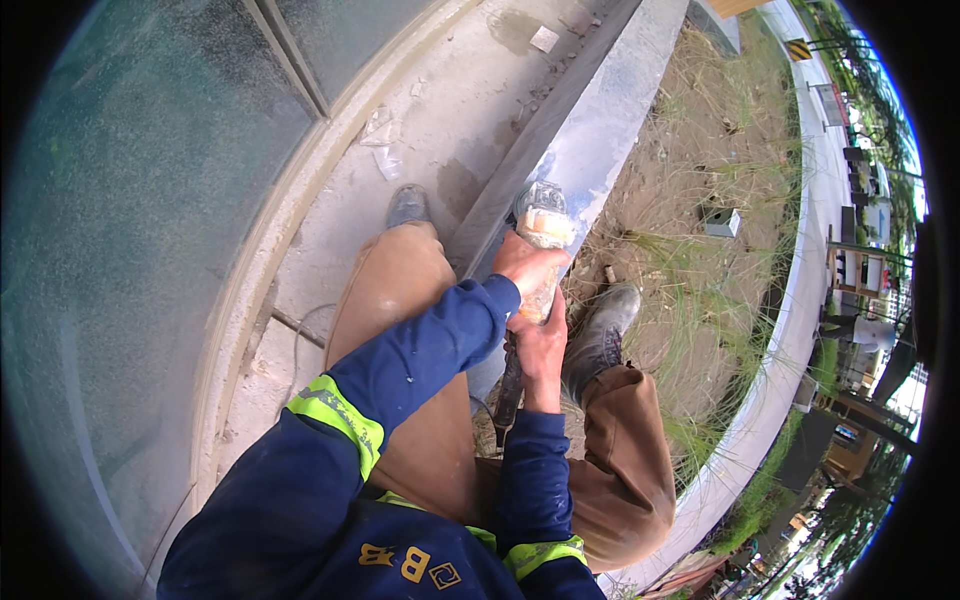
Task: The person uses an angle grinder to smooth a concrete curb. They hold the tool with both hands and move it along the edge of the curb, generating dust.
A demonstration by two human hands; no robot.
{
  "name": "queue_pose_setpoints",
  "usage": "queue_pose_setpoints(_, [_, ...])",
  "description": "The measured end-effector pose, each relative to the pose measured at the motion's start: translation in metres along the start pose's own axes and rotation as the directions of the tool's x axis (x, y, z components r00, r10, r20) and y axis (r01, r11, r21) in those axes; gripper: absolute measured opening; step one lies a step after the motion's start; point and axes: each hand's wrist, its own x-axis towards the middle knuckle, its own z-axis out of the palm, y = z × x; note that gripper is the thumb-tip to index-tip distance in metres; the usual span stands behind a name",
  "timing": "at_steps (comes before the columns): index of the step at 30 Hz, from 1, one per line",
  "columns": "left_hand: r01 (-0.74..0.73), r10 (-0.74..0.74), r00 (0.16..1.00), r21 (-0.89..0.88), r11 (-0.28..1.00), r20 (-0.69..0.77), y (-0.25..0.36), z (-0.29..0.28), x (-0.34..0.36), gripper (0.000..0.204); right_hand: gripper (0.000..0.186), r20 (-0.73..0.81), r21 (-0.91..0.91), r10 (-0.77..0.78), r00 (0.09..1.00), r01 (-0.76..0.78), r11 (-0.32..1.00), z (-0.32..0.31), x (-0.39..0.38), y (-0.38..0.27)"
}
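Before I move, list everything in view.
Low wall: one, grey, centre
Power tool: one, dusty white and orange, over the wall
Glass panels: at least two, greenish, left
Floor strip: one, pale grey, beside the glass
Planting bed: one, sandy brown, grassy, right of wall
Box: one, grey, in the bed
Striped sign: one, yellow-black, upper right
Background clutter: uncounted, mixed colours, far right
Sleeves: two, navy, lower centre
Boots: two, grey, on floor strip and bed
Left hand: one, bare, near tool's head
Right hand: one, bare, nearer tool's rear

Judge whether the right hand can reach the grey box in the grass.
Probably not now: the right hand grips the power tool, and the grey box lies out past the right boot.
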Motion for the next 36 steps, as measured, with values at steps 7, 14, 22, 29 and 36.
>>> queue_pose_setpoints(7, [-0.032, 0.032, 0.999, -0.002, 0.999, 0.013, -0.007, 0.008, -0.002, 0.048, 0.098, -0.069, 0.027, -0.029, 0.997, 0.031, 0.999, 0.003, -0.002, 0.012])
queue_pose_setpoints(14, [-0.012, 0.012, 1.000, -0.001, 1.000, -0.009, -0.008, 0.009, -0.003, 0.041, 0.096, -0.063, 0.018, 0.048, 0.997, -0.047, 0.999, 0.001, -0.012, -0.010])
queue_pose_setpoints(22, [-0.003, 0.005, 0.998, -0.024, 1.000, 0.056, 0.005, 0.008, 0.005, 0.077, 0.096, -0.059, -0.063, -0.024, 0.998, 0.020, 0.998, -0.003, 0.008, 0.002])
queue_pose_setpoints(29, [-0.034, 0.032, 0.996, -0.021, 0.999, -0.085, 0.015, 0.019, 0.005, 0.036, 0.096, -0.027, -0.006, 0.059, 0.998, -0.060, 0.998, -0.005, 0.018, -0.010])
queue_pose_setpoints(36, [-0.003, 0.011, 0.994, -0.081, 0.997, 0.108, 0.024, 0.017, 0.012, 0.074, 0.094, -0.066, -0.016, -0.021, 0.998, 0.020, 1.000, -0.003, 0.024, -0.011])
